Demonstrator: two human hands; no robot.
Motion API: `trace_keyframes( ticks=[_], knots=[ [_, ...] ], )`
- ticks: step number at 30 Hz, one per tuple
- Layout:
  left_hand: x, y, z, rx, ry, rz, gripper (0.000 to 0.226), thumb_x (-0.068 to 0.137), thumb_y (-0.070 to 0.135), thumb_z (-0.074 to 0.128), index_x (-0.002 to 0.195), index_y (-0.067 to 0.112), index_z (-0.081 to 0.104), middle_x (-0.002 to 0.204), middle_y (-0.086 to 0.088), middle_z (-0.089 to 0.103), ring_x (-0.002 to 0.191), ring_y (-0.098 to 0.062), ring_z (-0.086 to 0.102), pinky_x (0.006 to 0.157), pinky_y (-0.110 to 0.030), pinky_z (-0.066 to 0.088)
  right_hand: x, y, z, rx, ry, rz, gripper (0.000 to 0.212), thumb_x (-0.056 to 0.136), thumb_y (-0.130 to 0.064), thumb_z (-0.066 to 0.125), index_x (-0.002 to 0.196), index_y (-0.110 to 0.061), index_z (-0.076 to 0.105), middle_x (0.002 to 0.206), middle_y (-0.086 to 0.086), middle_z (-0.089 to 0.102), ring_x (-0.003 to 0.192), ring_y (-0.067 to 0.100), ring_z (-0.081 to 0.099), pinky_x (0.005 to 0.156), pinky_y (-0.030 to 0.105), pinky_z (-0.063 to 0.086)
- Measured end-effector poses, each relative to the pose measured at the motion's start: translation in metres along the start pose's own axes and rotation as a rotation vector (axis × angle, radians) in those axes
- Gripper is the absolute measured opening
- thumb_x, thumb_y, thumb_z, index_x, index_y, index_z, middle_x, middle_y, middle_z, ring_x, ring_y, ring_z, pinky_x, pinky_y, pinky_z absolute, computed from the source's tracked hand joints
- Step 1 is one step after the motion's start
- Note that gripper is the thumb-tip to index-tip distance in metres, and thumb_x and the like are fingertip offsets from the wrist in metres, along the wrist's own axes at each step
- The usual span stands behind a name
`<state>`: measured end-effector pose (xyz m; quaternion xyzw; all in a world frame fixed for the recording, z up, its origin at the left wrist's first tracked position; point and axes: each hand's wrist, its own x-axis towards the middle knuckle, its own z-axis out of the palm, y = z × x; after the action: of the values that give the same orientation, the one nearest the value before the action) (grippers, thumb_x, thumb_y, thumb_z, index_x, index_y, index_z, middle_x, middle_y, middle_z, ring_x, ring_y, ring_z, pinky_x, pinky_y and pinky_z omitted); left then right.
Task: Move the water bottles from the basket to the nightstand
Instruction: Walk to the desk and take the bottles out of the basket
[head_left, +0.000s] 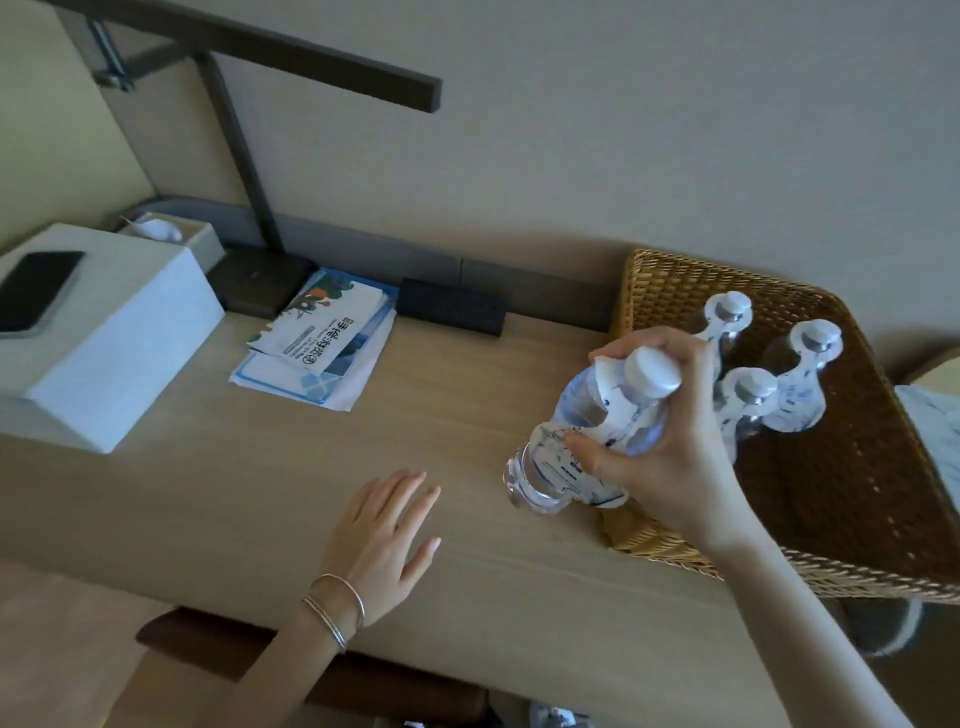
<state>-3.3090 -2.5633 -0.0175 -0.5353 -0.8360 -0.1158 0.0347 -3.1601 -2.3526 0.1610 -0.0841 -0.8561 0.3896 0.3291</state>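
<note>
Our right hand (670, 447) gripped one water bottle (592, 405), tilted over the basket's (675, 275) near-left rim.
Our left hand (384, 540) lay flat on the bench (467, 374); three more bottles (802, 384) stood in the basket. We judged the bottle weighty, slick and slightly yielding, best gripped mid-body.

Soft, rather dim light (warm, beige in tone) throws only faint shadows on the worktop (441, 405). Wide-angle distortion bows its front edge and tilts the lamp (236, 140); fine detail is slightly blurred throughout.
</note>
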Motion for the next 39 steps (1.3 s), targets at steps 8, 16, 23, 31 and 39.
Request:
trace_keyframes(
  ticks=[8, 16, 23, 31, 39],
  knots=[
    [-0.031, -0.064, 0.068, -0.050, -0.254, -0.090, 0.053, 0.082, 0.049, 0.039, 0.119, 0.019, 0.063, 0.131, -0.004, 0.053, 0.112, -0.027, 0.059, 0.098, -0.042, 0.043, -0.016, 0.057, 0.124, -0.033, -0.091, 0.331, 0.071, 0.064, -0.016, 0.085, 0.105, -0.039, 0.032, 0.101, -0.012, 0.050, 0.092, 0.012, 0.056, 0.073, 0.011, 0.046],
    [-0.045, -0.075, 0.095, -0.159, -0.259, -0.066, 0.056, 0.084, 0.045, 0.044, 0.133, 0.018, 0.046, 0.144, -0.009, 0.042, 0.127, -0.029, 0.041, 0.106, -0.046, 0.029, 0.009, 0.079, 0.173, -0.066, -0.123, 0.334, 0.070, 0.067, -0.016, 0.083, 0.109, -0.037, 0.030, 0.112, 0.001, 0.048, 0.100, 0.015, 0.050, 0.078, 0.011, 0.041],
    [-0.044, -0.074, 0.095, -0.182, -0.254, -0.014, 0.055, 0.084, 0.041, 0.044, 0.132, 0.015, 0.049, 0.144, -0.010, 0.043, 0.127, -0.027, 0.040, 0.106, -0.044, 0.025, 0.040, 0.090, 0.186, -0.102, -0.198, 0.334, 0.099, 0.068, -0.023, 0.083, 0.142, -0.017, 0.019, 0.132, 0.002, 0.035, 0.122, 0.019, 0.039, 0.102, 0.036, 0.039],
    [-0.012, -0.048, 0.072, -0.258, -0.137, 0.259, 0.042, 0.087, 0.035, 0.045, 0.122, 0.016, 0.059, 0.131, -0.004, 0.055, 0.118, -0.020, 0.048, 0.099, -0.033, 0.033, 0.021, 0.068, 0.118, -0.281, -0.213, 0.312, 0.110, 0.066, -0.034, 0.083, 0.144, -0.032, 0.005, 0.151, 0.001, 0.019, 0.134, 0.009, 0.021, 0.108, 0.027, 0.024],
    [0.057, 0.037, 0.016, -0.321, 0.064, 0.494, 0.044, 0.089, 0.031, 0.048, 0.128, 0.014, 0.056, 0.137, -0.005, 0.051, 0.127, -0.022, 0.047, 0.102, -0.038, 0.036, -0.034, 0.077, -0.006, -0.837, -0.058, 0.220, 0.065, 0.084, -0.038, 0.059, 0.140, -0.014, 0.036, 0.144, 0.010, 0.037, 0.134, 0.025, 0.032, 0.110, 0.049, 0.029]
  ],
)
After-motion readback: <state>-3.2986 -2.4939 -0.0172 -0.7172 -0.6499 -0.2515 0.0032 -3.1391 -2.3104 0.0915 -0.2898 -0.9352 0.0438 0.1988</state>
